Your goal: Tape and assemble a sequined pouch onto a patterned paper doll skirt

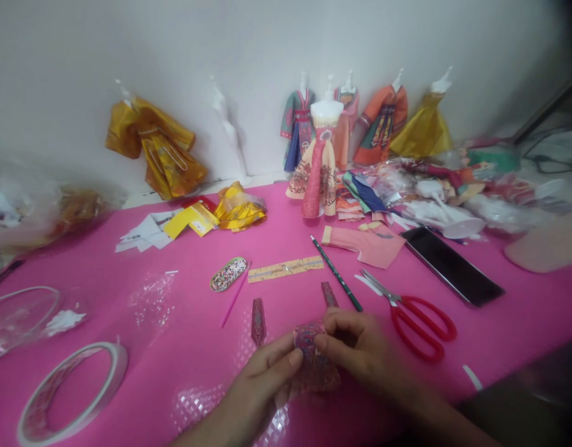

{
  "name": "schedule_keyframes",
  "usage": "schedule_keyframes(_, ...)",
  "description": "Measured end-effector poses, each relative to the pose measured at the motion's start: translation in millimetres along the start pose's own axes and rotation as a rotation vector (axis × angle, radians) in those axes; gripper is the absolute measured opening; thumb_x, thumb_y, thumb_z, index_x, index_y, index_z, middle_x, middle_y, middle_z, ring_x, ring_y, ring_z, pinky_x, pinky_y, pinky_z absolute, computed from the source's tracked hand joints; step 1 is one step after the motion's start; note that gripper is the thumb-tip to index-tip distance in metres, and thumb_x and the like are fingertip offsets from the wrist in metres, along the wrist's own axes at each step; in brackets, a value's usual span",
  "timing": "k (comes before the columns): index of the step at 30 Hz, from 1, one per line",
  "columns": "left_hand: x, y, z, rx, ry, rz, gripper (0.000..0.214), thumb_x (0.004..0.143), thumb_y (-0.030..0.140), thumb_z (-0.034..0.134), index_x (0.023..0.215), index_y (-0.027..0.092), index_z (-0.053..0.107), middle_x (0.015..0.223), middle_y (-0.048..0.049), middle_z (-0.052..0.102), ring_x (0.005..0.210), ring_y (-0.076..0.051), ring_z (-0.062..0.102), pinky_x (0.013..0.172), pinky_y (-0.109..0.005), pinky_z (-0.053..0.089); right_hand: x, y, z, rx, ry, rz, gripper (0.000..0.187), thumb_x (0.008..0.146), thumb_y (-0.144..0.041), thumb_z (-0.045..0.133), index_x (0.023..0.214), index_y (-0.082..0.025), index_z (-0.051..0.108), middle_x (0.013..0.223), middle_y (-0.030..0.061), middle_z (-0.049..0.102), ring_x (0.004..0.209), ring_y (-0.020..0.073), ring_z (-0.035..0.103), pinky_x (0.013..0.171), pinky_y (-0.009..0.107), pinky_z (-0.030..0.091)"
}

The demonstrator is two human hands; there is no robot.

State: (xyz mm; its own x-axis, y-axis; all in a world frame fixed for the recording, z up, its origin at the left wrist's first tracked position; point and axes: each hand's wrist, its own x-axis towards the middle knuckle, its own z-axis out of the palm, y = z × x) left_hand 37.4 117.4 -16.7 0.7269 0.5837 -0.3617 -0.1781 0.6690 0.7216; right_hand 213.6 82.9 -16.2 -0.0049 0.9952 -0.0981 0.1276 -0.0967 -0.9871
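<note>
Both of my hands grip a small patterned piece of reddish-purple paper or fabric (314, 366) near the front of the pink table. My left hand (273, 372) pinches its left side with the thumb on top. On the upper right part, my right hand (353, 344) presses thumb and fingers together. Just beyond lie two dark red patterned strips, one on the left (258, 321) and one (329, 294) by my right fingers. A tan decorated strip (286, 269), a dark green pencil (335, 272) and red-handled scissors (416, 316) are farther out.
A tape roll (72, 397) lies at left, with plastic bags (30, 316) behind it. A bead dish (228, 274) and pink stick (234, 295) sit mid-table. A phone (453, 266) rests at right. Dressed figures, one in cream and pink (316, 167), stand along the wall beside piled pieces (435, 192).
</note>
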Motion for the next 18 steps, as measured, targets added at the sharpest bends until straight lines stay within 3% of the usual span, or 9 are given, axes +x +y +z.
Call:
schedule_keyframes(4, 0.6, -0.2, -0.8, 0.021, -0.047, 0.026, 0.039, 0.085, 0.033, 0.071, 0.121, 0.017, 0.069, 0.080, -0.0065, 0.071, 0.075, -0.020, 0.064, 0.069, -0.029, 0.045, -1.3, 0.9, 0.1, 0.063, -0.018, -0.014, 0.035, 0.087, -0.039, 0.056, 0.060, -0.018, 0.050, 0.064, -0.0019, 0.047, 0.061, 0.0123, 0.046, 0.056, 0.025, 0.038)
schedule_keyframes(8, 1.1, 2.8, 0.3, 0.048, -0.073, 0.051, 0.042, 0.088, 0.033, 0.067, 0.126, 0.017, 0.066, 0.102, -0.0123, 0.073, 0.096, -0.028, 0.067, 0.084, -0.037, 0.048, -1.9, 0.9, -1.4, 0.058, -0.075, -0.032, 0.033, 0.088, -0.038, 0.055, 0.063, -0.017, 0.053, 0.066, -0.0008, 0.048, 0.062, 0.0131, 0.048, 0.057, 0.026, 0.038)
schedule_keyframes(12, -2.3, 9.1, 6.9, 0.054, -0.093, 0.052, 0.038, 0.090, 0.029, 0.065, 0.126, 0.020, 0.066, 0.115, -0.0117, 0.072, 0.111, -0.030, 0.063, 0.097, -0.043, 0.045, -1.7, 0.3, 0.0, 0.030, -0.081, -0.002, 0.028, 0.085, -0.034, 0.059, 0.064, -0.017, 0.053, 0.069, 0.0019, 0.055, 0.067, 0.0152, 0.053, 0.061, 0.027, 0.042)
schedule_keyframes(18, -5.0, 12.3, 9.8, 0.095, -0.082, 0.056, 0.035, 0.089, 0.030, 0.066, 0.124, 0.022, 0.068, 0.108, -0.0095, 0.075, 0.101, -0.026, 0.067, 0.091, -0.039, 0.048, -2.2, 1.2, 0.7, 0.055, -0.073, 0.004, 0.028, 0.085, -0.033, 0.058, 0.063, -0.017, 0.052, 0.067, 0.0004, 0.052, 0.064, 0.0135, 0.050, 0.059, 0.026, 0.040)
